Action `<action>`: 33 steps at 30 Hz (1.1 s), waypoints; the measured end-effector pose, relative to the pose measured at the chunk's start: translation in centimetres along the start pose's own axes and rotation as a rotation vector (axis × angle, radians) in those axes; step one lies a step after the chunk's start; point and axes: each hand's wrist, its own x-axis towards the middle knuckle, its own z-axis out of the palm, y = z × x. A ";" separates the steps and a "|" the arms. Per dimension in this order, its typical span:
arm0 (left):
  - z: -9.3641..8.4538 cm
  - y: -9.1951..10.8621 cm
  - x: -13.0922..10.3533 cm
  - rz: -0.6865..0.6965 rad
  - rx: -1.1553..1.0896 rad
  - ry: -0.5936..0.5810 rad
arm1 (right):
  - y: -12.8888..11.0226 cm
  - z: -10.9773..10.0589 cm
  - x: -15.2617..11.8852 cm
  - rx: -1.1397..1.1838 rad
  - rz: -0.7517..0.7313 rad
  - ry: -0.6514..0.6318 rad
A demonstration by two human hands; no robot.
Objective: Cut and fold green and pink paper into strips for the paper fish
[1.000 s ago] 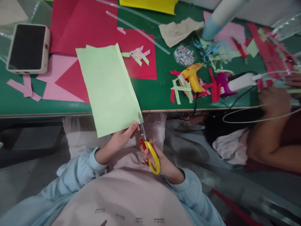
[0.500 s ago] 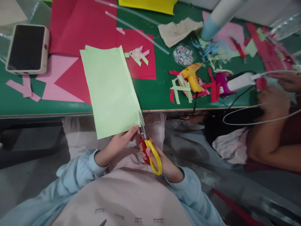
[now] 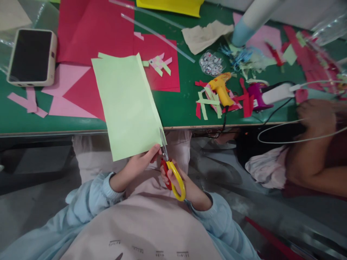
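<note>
My left hand (image 3: 143,160) pinches the near edge of a light green paper sheet (image 3: 127,108), thumb on top, close to its right corner. The sheet's far part lies over red and pink paper on the table, and its near end reaches past the table edge above my lap. My right hand (image 3: 179,177) grips scissors (image 3: 176,180) with one yellow and one red handle loop. The blades point away from me and lie at the sheet's right margin, along a narrow folded or cut strip. Some fingers of both hands are hidden.
On the green table (image 3: 173,108) lie a woven paper fish (image 3: 159,64), a yellow glue gun (image 3: 222,88), a dish of small beads (image 3: 211,62) and paper strips. A white device (image 3: 31,57) stands at left. At right, another person's hand (image 3: 316,112) is near a white cable.
My hands, the sheet and the scissors stay almost in place; the scissor handles shift very slightly. The other person's hand at right has moved a little.
</note>
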 end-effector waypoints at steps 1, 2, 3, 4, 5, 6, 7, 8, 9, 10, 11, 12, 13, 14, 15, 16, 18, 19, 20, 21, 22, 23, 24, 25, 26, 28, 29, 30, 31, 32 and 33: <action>0.0 0.0 0.0 0.000 0.003 0.001 | 0.0 0.0 0.0 0.008 0.011 -0.004; 0.0 0.0 0.0 -0.001 0.006 0.001 | -0.1 0.0 -0.1 0.019 0.022 -0.007; 0.0 0.0 -0.1 -0.003 0.007 0.000 | -0.1 0.1 -0.1 0.032 0.033 -0.006; 0.0 0.0 -0.1 -0.008 0.008 0.002 | -0.2 0.1 -0.1 0.046 0.040 -0.001; 0.0 0.0 -0.1 -0.012 0.008 0.004 | -0.3 0.2 -0.1 0.059 0.047 0.007; 0.0 0.0 -0.1 -0.013 0.009 0.008 | -0.3 0.3 -0.1 0.071 0.055 0.017; 0.0 0.0 -0.1 -0.013 0.010 0.012 | -0.4 0.4 -0.1 0.081 0.066 0.025; 0.0 0.0 -0.1 -0.012 0.011 0.016 | -0.4 0.5 -0.1 0.091 0.075 0.032; 0.0 0.0 0.0 -0.011 0.013 0.018 | -0.4 0.5 0.0 0.098 0.081 0.034; -0.1 -0.1 0.0 -0.010 0.013 0.019 | -0.4 0.6 0.0 0.104 0.082 0.036; -0.1 -0.1 0.0 -0.011 0.013 0.016 | -0.4 0.6 0.0 0.108 0.080 0.035; -0.1 -0.1 0.0 -0.013 0.012 0.013 | -0.4 0.6 0.0 0.109 0.076 0.034; -0.2 -0.1 0.0 -0.015 0.010 0.011 | -0.3 0.6 0.0 0.103 0.069 0.031; -0.2 -0.1 -0.1 -0.018 0.008 0.011 | -0.2 0.5 0.0 0.087 0.058 0.026; -0.1 -0.1 -0.1 -0.020 0.010 0.010 | -0.1 0.4 0.1 0.061 0.046 0.019; -0.1 0.0 -0.2 -0.023 0.015 0.009 | 0.0 0.3 0.1 0.027 0.027 0.011; 0.0 0.1 -0.3 -0.028 0.030 0.002 | 0.2 0.1 0.2 -0.041 -0.017 -0.004; 0.1 0.2 -0.4 -0.031 0.034 -0.004 | 0.3 0.0 0.3 -0.065 -0.033 -0.010; 0.1 0.2 -0.5 -0.033 0.035 -0.009 | 0.3 0.1 0.4 -0.084 -0.042 -0.013; 0.2 0.3 -0.6 -0.035 0.030 -0.012 | 0.2 0.1 0.4 -0.101 -0.043 -0.018; 0.3 0.3 -0.7 -0.037 0.024 -0.015 | 0.1 0.2 0.5 -0.118 -0.041 -0.021; 0.3 0.3 -0.7 -0.038 0.020 -0.018 | 0.1 0.3 0.5 -0.133 -0.037 -0.022; 0.4 0.2 -0.7 -0.038 0.019 -0.020 | 0.0 0.4 0.5 -0.147 -0.036 -0.023; 0.4 0.2 -0.7 -0.039 0.021 -0.019 | 0.0 0.5 0.5 -0.155 -0.036 -0.021; 0.4 0.1 -0.7 -0.039 0.024 -0.018 | 0.0 0.5 0.5 -0.156 -0.037 -0.018; 0.4 0.0 -0.8 -0.045 0.025 -0.014 | 0.2 0.4 0.5 -0.161 -0.042 -0.020; 0.4 0.0 -0.8 -0.049 0.023 -0.013 | 0.3 0.2 0.6 -0.169 -0.045 -0.027; 0.4 0.0 -0.8 -0.053 0.019 -0.015 | 0.5 0.0 0.6 -0.178 -0.047 -0.033; 0.4 0.0 -0.8 -0.059 0.016 -0.019 | 0.6 -0.1 0.6 -0.179 -0.047 -0.037; 0.4 0.0 -0.8 -0.063 0.013 -0.023 | 0.8 -0.3 0.7 -0.173 -0.044 -0.041; 0.4 0.0 -0.8 -0.067 0.010 -0.025 | 1.0 -0.4 0.7 -0.156 -0.035 -0.042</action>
